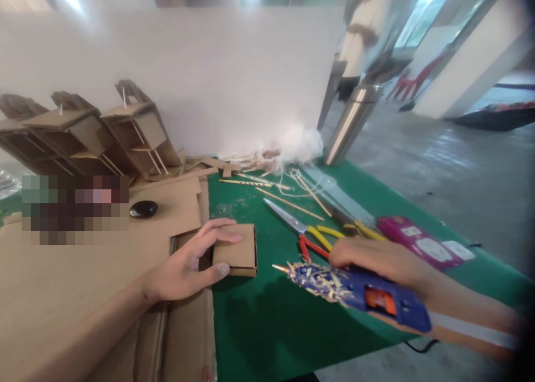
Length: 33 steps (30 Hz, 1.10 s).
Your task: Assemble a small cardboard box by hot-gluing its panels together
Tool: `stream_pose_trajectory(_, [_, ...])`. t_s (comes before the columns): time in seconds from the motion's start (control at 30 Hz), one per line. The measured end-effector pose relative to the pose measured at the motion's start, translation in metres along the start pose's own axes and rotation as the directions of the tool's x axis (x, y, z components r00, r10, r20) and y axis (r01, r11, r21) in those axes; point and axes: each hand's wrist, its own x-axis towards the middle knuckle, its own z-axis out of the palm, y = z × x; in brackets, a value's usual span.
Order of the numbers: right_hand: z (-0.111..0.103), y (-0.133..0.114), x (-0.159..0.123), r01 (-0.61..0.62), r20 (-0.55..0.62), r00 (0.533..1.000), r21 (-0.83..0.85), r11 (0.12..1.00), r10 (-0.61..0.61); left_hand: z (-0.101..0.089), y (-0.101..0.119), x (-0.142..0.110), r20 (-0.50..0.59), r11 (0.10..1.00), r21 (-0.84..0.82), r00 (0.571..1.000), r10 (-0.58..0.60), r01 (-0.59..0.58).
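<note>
A small flat cardboard box (240,247) lies at the edge of the cardboard sheets, partly over the green tabletop. My left hand (190,259) grips it from the left, fingers across its top and thumb against its near side. In my right hand (368,259) is a blue hot glue gun (355,290), its metal nozzle pointing left toward the box with a gap between them. Dried glue and light scraps coat the gun's front. Just beyond the gun lie scissors (288,215) with yellow handles and a red-handled tool (307,245), partly hidden by my right hand.
Several cardboard structures (140,128) stand at the back left. A black oval object (143,209) rests on the cardboard sheet (104,259). Thin sticks (290,202), white fluff (301,142), a steel flask (353,126) and a magenta case (418,240) occupy the green table (267,326). A person (363,37) stands beyond.
</note>
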Motion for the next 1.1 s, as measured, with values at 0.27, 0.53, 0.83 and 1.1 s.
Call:
stream_pose_trajectory(0.27, [0.013,0.001,0.024,0.017,0.17,0.985,0.105,0.994,-0.035,0.002,-0.005,0.0,-0.013,1.0,0.003,1.0,0.017,-0.017])
stream_pose_trajectory(0.53, [0.019,0.005,0.025,0.034,0.145,0.988,0.112,0.993,-0.05,0.002,-0.004,-0.001,-0.027,0.999,-0.012,0.999,0.036,-0.036])
stream_pose_trajectory(0.83, [0.021,0.004,0.028,0.017,0.132,0.991,0.08,0.997,-0.028,0.002,-0.005,0.0,-0.032,0.999,-0.024,0.999,0.033,-0.034])
stream_pose_trajectory(1.1, [0.02,0.003,0.029,-0.009,0.15,0.989,0.061,0.998,0.0,0.003,-0.004,0.0,-0.024,1.0,-0.017,1.0,0.02,-0.02])
